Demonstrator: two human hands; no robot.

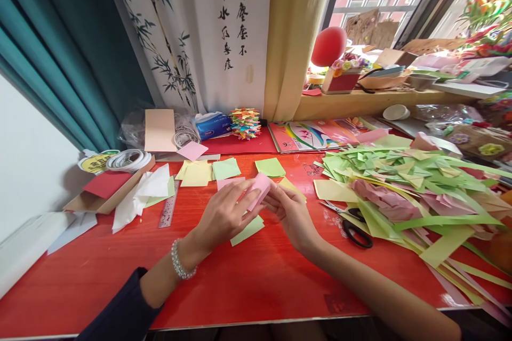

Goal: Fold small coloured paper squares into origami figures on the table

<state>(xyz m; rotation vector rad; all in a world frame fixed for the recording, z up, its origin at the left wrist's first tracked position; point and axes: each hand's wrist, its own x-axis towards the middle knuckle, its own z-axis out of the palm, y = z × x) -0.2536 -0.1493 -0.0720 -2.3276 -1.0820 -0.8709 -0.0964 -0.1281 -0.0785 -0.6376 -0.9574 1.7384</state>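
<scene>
A small piece of pink paper (259, 187), seemingly folded, is held up over the middle of the red table. My left hand (226, 210) grips it from the left, its fingers closed along the paper. At the paper's right edge, my right hand (290, 213) pinches with thumb and fingertips. Under and behind the hands lie a green paper square (270, 167), a light green square (248, 231) and a yellow sheet (293, 187), partly hidden. Further left are a stack of yellow squares (196, 173) and a mint green square (226, 168).
Black-handled scissors (358, 232) lie right of my hands, beside a large heap of green and pink paper scraps (404, 170). A clear ruler (168, 205) and a cardboard tray (110, 203) are on the left. Behind stand a blue tissue pack (214, 125) and a multicoloured paper ball (245, 123).
</scene>
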